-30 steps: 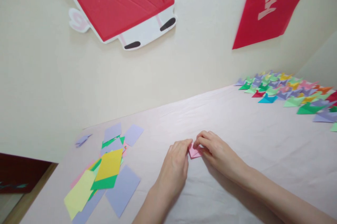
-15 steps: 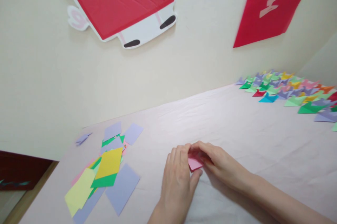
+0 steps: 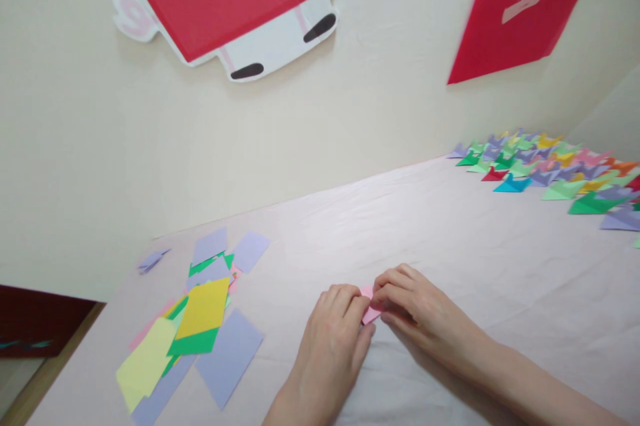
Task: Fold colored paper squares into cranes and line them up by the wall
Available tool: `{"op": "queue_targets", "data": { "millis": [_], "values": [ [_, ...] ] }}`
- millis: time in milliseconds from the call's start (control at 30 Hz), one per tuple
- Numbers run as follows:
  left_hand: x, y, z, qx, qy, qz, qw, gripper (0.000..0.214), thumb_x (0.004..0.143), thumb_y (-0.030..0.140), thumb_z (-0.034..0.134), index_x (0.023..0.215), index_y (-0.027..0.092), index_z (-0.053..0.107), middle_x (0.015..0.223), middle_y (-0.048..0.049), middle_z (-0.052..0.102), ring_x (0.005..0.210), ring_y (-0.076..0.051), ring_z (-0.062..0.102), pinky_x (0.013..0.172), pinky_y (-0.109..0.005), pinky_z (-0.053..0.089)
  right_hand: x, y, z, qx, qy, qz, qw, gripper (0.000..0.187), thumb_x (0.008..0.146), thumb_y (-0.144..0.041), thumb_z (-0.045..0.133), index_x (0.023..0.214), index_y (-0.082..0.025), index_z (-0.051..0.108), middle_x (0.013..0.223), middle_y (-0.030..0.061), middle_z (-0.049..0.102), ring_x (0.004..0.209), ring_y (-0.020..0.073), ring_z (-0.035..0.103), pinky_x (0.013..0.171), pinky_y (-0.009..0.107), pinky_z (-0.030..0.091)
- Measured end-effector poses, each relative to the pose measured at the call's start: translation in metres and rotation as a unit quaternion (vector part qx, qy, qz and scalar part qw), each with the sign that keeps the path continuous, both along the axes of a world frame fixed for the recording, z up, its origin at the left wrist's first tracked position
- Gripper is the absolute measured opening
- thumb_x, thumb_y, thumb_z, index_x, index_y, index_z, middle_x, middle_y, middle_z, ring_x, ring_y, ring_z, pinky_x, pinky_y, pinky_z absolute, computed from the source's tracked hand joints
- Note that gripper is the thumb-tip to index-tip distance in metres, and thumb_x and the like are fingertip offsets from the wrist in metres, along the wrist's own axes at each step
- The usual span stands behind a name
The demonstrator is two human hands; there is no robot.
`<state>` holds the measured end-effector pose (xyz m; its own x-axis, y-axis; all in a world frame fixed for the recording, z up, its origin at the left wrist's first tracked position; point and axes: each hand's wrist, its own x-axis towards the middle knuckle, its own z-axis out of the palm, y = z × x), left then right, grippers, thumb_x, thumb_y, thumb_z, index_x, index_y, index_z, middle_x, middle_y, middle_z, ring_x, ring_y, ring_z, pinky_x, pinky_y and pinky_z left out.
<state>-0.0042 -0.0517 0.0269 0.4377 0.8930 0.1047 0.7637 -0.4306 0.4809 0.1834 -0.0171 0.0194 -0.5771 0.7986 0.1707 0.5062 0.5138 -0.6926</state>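
A small piece of pink folded paper (image 3: 369, 315) lies at the front middle of the table, between my two hands. My left hand (image 3: 334, 329) has its fingers and thumb closed on the paper's left side. From the right, my right hand (image 3: 417, 306) pinches the paper's other side, its fingers bent and the thumb underneath. The fingers cover much of the paper, so its folds hardly show.
Loose coloured paper sheets, with a yellow sheet (image 3: 204, 307) on top, lie overlapping on the left. Several folded paper birds, a blue bird (image 3: 512, 184) among them, stand at the back right. A pale cloth (image 3: 320, 239) covers the table, which meets the wall (image 3: 310, 139).
My right hand's fingers have come down onto the pink paper, and the hands have drawn slightly apart. Less of the paper shows now. The view has shifted a little.
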Motion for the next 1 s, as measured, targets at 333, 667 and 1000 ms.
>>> {"op": "queue_targets", "data": {
  "millis": [333,667,1000],
  "values": [
    [0.003,-0.006,-0.006,0.032,-0.026,0.032,0.999,0.01,0.091,0.012,0.057,0.084,0.02,0.056,0.094,-0.0025,0.06,0.086,-0.02,0.053,0.075,-0.035,0.043,0.005,0.004,-0.004,-0.007,0.01,0.007,1.0,0.021,0.088,-0.009,0.055,0.083,-0.022,0.07,0.093,0.0047,0.066,0.091,0.0202,0.054,0.081,0.035,0.047],
    [0.008,-0.005,-0.014,0.014,-0.051,0.118,0.992,0.016,0.088,0.007,0.048,0.08,0.02,0.052,0.092,-0.0041,0.053,0.088,-0.021,0.05,0.077,-0.038,0.043,-0.004,0.009,-0.002,-0.044,-0.034,-0.037,0.998,0.016,0.088,-0.015,0.058,0.075,-0.02,0.065,0.085,0.004,0.059,0.087,0.0212,0.052,0.079,0.037,0.043],
    [0.012,0.0,-0.016,0.02,0.047,0.118,0.992,0.014,0.087,0.006,0.048,0.085,0.019,0.052,0.096,-0.0057,0.052,0.09,-0.024,0.048,0.076,-0.041,0.044,-0.009,0.006,-0.006,-0.032,-0.064,-0.054,0.996,0.013,0.089,-0.013,0.055,0.078,-0.019,0.059,0.088,0.0049,0.056,0.085,0.0214,0.049,0.077,0.038,0.04]
  ]
}}
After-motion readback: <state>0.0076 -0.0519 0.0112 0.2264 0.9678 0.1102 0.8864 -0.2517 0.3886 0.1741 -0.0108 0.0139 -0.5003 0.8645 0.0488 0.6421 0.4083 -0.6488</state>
